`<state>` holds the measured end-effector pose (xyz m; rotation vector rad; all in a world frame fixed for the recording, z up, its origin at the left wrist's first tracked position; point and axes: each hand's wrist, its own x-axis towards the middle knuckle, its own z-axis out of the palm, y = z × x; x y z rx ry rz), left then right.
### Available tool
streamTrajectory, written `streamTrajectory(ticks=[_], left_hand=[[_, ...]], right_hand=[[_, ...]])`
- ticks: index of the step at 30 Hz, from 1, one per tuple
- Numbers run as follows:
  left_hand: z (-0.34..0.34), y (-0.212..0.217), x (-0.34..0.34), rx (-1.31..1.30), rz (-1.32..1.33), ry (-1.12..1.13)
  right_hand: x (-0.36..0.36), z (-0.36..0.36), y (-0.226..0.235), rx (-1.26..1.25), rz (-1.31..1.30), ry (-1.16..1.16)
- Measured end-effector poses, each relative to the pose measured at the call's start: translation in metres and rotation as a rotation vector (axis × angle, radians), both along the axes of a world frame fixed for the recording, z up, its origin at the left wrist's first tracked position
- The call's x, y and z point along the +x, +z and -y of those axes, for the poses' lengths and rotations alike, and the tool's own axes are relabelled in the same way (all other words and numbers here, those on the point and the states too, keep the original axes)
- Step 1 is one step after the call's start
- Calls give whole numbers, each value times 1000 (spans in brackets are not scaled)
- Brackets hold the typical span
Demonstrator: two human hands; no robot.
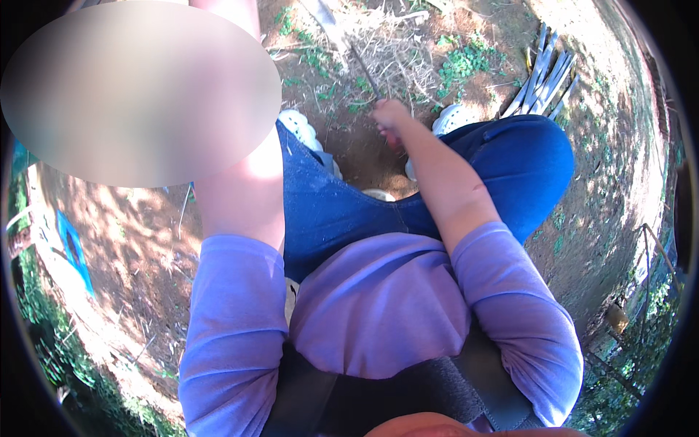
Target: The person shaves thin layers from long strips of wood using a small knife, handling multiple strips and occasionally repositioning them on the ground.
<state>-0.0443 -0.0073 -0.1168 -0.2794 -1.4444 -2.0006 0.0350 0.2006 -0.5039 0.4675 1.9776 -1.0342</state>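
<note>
My right hand (392, 119) is closed around the handle of a long-bladed knife (354, 54) between my knees. Its blade points up and slightly left, away from me, and the tip runs to the upper edge of the view. A reddish bit of the handle end shows below my fist. My left arm (244, 207) reaches straight forward and passes under a large blurred oval. The forearm leaves by the top edge, so my left hand is out of sight. Dry shavings and straw (397, 62) lie on the soil near the blade.
A bundle of cut greyish stalks (542, 80) lies beyond my right knee. White holed clogs (300, 129) are on my feet. Low green weeds (466, 64) grow in the brown soil. A blue flat object (74, 251) lies at the left, with shrubs (54, 349) along the rim.
</note>
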Motion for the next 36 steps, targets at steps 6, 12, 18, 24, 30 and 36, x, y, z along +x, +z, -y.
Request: streamTrajectory(ticks=[6, 12, 18, 24, 30, 36], left_hand=[[29, 11, -6, 17, 103, 28], [54, -18, -30, 129, 216, -41], [67, -17, -29, 125, 105, -171], [60, -25, -32, 112, 110, -193], [50, -16, -29, 71, 109, -129], [55, -10, -27, 73, 165, -62]], right_hand=[[7, 24, -2, 5, -90, -66], [-4, 38, 53, -198, -132, -208], [5, 73, 120, -472, -358, -235], [3, 57, 68, -283, -469, -146], [-2, 4, 13, -12, -87, 37], [-1, 71, 85, -234, -389, -196]])
